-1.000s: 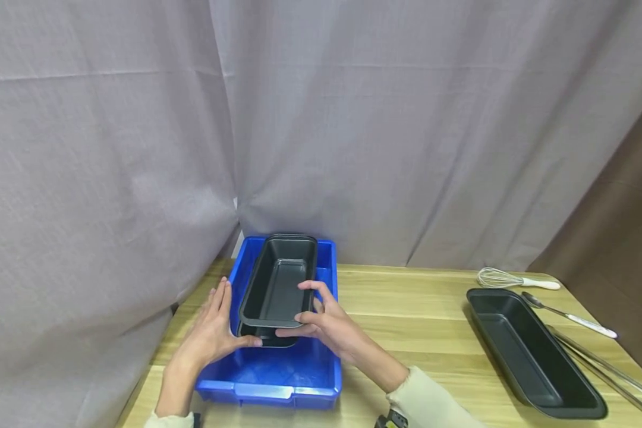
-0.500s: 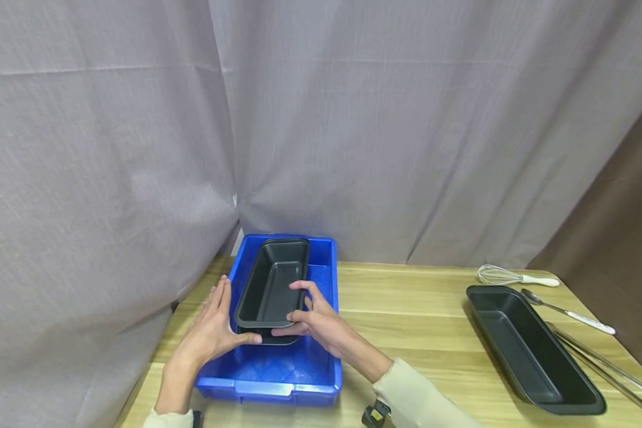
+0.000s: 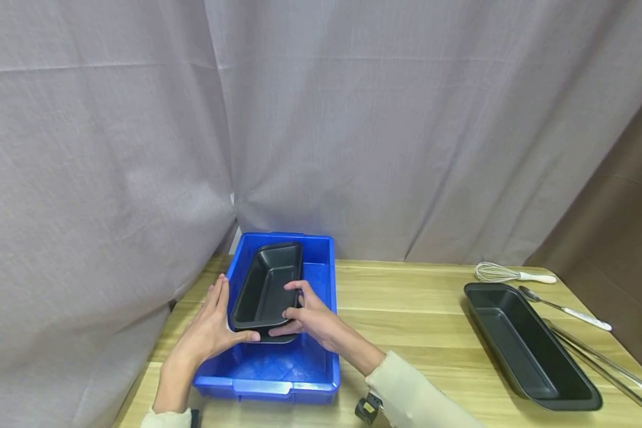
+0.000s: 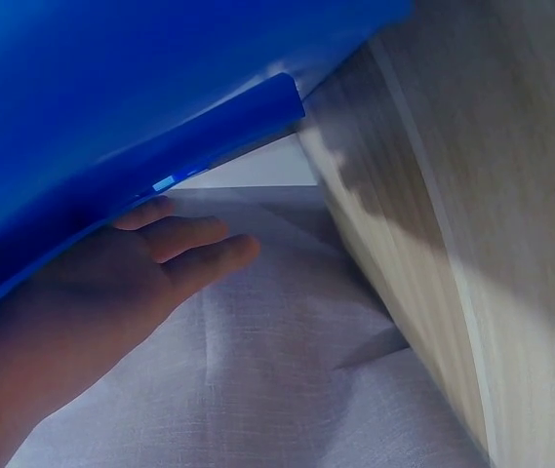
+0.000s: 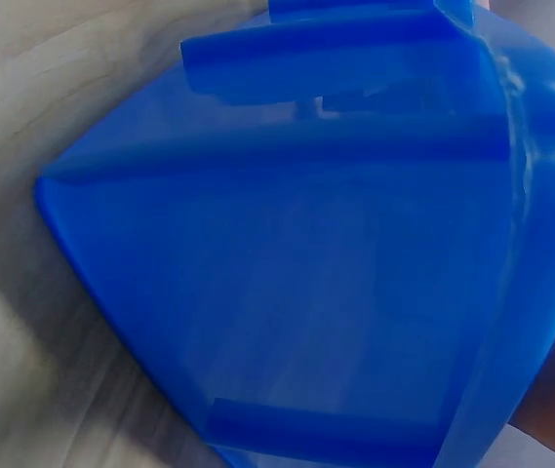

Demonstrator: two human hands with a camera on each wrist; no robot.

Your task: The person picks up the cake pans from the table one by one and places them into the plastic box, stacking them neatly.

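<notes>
Two black loaf pans lie nested inside a blue bin (image 3: 280, 371). My right hand (image 3: 310, 318) pinches the near right corner of the upper loaf pan (image 3: 267, 282), with fingers over its rim and inside. Below it the near rim of the lower loaf pan (image 3: 264, 337) shows. My left hand (image 3: 205, 333) straddles the bin's left wall. Its straight fingers lie along the outside, and the thumb reaches in to the lower pan's near left corner. In the left wrist view the left hand's fingers (image 4: 194, 258) extend under the bin's rim. The right wrist view mostly shows the bin's outer wall (image 5: 287, 273).
At the right of the wooden table (image 3: 406, 333) stands another black loaf pan (image 3: 532, 348). Around it lie a whisk (image 3: 513, 274), a long spoon (image 3: 564, 309) and long metal tongs (image 3: 601, 362). Grey curtain (image 3: 321, 131) hangs behind and at the left.
The upper loaf pan has come down and slightly left, sitting lower inside the bin, with my right hand moving along. My left hand has stayed nearly in place.
</notes>
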